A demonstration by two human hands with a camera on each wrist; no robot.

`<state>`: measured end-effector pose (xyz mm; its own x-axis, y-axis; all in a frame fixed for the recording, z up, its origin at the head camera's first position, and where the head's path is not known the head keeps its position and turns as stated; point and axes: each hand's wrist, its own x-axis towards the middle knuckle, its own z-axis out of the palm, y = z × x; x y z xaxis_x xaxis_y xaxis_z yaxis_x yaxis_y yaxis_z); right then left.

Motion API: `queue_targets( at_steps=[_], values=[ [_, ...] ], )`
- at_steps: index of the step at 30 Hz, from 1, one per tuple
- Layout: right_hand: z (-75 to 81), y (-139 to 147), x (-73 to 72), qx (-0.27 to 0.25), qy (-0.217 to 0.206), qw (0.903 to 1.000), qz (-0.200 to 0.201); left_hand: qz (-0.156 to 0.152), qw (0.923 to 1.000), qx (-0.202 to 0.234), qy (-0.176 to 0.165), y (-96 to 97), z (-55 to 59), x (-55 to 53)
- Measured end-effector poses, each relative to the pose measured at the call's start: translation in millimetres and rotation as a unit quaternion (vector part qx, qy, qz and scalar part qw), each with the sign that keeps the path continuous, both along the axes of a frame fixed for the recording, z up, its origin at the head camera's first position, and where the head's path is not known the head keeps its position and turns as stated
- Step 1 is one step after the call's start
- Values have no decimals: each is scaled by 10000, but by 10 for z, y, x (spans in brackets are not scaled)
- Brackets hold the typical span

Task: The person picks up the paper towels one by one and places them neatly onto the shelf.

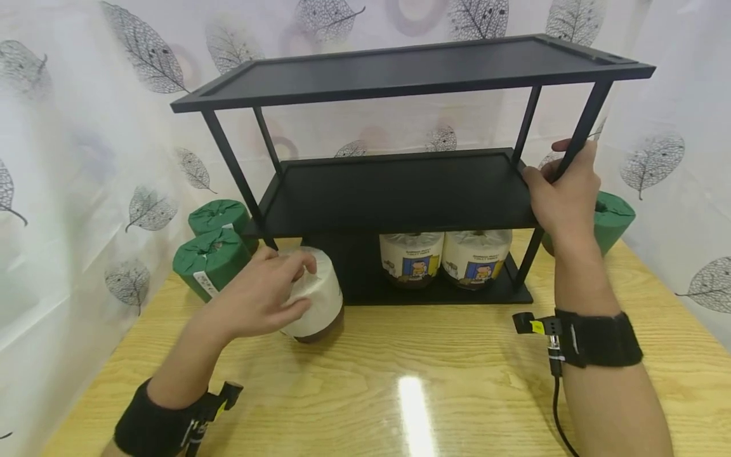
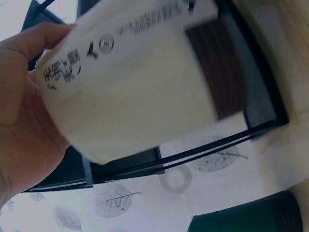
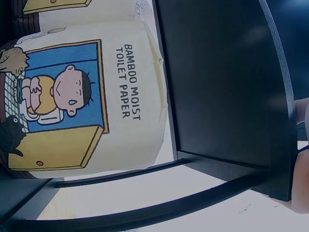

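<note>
My left hand (image 1: 257, 295) grips the top of a cream-wrapped toilet paper roll (image 1: 320, 298) with a brown base, at the front left of a black two-tier rack (image 1: 394, 193). In the left wrist view the roll's printed side, with small codes, faces the camera, and the thumb lies along its top. My right hand (image 1: 562, 193) holds the rack's right end at the middle shelf, its fingers partly hidden behind the post. Two more cream rolls (image 1: 412, 260) stand side by side on the bottom shelf; the right wrist view reads "Bamboo moist toilet paper" on one roll (image 3: 130, 96).
Two green-wrapped rolls (image 1: 208, 260) stand left of the rack, and another green roll (image 1: 613, 219) is partly hidden behind the right forearm. A leaf-patterned curtain (image 1: 154, 212) hangs behind and beside the wooden table (image 1: 365, 381). A cable runs from the right wrist strap (image 1: 599, 339).
</note>
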<state>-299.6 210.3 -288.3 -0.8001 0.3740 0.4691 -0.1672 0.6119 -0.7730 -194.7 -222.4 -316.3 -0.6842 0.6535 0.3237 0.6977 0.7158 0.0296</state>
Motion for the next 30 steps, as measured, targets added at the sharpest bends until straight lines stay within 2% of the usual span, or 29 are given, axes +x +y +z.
queue_targets(
  at_steps=[5, 10, 12, 17, 21, 24, 28, 30],
  values=[
    [-1, 14, -1, 6, 70, 10000, 57, 232, 9984, -89, 504, 69, -66, -45],
    [3, 12, 8, -13, 67, 10000, 69, 138, 9948, -176, 991, 155, -198, -124],
    [3, 3, 16, -34, 24, 10000, 69, 131, 9942, -251, 1036, 174, -278, -153],
    [11, -21, 20, -74, 51, 9999, 123, 401, 9962, -588, 508, 216, -449, -172],
    [7, -21, 18, -64, 99, 9999, 104, 539, 9960, -651, 273, 242, -477, -171],
    [-5, -9, 20, -33, 28, 10000, 40, 536, 9970, -561, 72, 265, -449, -194],
    [-1, -1, 28, -32, -38, 10000, 43, 660, 9958, -516, -376, 309, -323, -225],
    [1, 1, 33, -65, -52, 9999, 64, 783, 9942, -595, -432, 351, -256, -234]
  ],
)
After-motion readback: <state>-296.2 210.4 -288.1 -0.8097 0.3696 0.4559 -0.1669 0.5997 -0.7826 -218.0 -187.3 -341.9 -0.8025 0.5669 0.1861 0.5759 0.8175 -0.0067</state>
